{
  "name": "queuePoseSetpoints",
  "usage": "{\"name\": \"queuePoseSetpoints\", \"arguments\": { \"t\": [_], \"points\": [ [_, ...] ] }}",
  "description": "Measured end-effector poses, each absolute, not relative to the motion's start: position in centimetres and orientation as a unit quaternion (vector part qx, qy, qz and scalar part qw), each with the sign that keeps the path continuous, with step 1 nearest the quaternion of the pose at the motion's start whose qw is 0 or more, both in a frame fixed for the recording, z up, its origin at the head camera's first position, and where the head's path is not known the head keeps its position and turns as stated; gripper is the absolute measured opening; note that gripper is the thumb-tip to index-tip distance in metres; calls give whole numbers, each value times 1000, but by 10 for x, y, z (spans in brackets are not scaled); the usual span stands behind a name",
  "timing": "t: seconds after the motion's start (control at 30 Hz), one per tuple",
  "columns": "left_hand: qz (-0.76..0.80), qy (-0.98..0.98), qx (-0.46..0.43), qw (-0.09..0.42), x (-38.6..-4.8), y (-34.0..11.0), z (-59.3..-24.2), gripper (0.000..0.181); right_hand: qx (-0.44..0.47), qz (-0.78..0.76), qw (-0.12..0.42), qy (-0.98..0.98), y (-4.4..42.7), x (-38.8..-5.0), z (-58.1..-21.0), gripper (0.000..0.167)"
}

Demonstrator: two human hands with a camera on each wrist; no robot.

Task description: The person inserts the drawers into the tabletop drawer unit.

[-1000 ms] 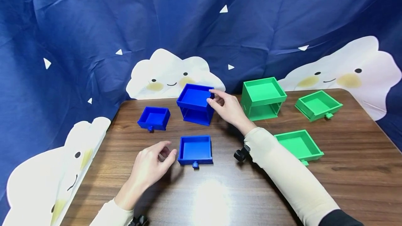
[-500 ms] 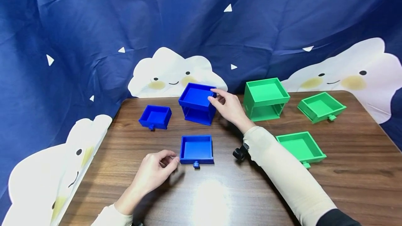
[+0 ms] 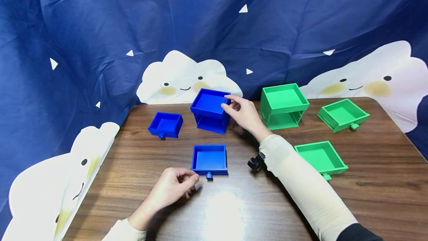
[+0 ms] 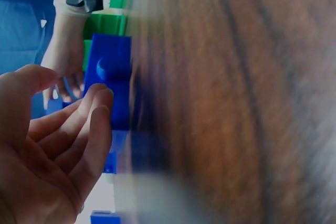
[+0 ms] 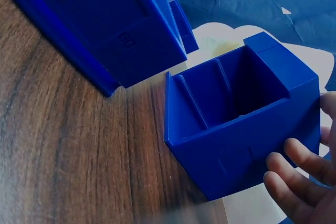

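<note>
My left hand point(image 3: 174, 187) is beside the front left corner of a blue drawer point(image 3: 209, 159), its fingers bent loosely and holding nothing. The drawer's round knob point(image 3: 209, 176) points toward me, just right of the fingertips. In the left wrist view, the left hand point(image 4: 63, 145) has thumb and fingers apart, with the knob point(image 4: 106, 68) beyond them. Farther back, my right hand point(image 3: 245, 116) grips the upper right edge of a small blue cabinet point(image 3: 210, 101). The right wrist view shows bent fingers point(image 5: 296, 169) against the side of this cabinet point(image 5: 247, 135), whose front is hollow.
Another blue drawer point(image 3: 165, 125) lies left of the cabinet. On the right are a green cabinet point(image 3: 284, 105) and two green drawers, one at the back point(image 3: 343, 114) and one nearer point(image 3: 321, 157). A blue cloth with clouds point(image 3: 267, 29) hangs behind the wooden table point(image 3: 254, 211).
My left hand has moved right and slightly toward me, from the blue drawer's left side to near its front corner and knob. The right hand keeps its place on the blue cabinet.
</note>
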State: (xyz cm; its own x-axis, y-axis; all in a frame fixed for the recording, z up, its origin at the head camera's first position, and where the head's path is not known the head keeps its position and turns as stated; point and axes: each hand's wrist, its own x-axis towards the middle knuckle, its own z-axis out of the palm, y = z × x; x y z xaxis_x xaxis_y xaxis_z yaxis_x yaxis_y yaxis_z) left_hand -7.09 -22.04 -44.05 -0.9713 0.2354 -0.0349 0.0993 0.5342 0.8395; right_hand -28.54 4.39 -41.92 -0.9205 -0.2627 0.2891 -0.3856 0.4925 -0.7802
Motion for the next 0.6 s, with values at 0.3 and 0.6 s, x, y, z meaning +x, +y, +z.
{"name": "queuePoseSetpoints", "arguments": {
  "t": [0.3,0.6],
  "points": [
    [521,838,67,148,-74,-214,-446,28,185,470,57,-861,44,-286,-419,44],
    [566,801,52,188,-76,-205,-455,32,186,467,54,-863,45,-287,-421,45]
  ]
}}
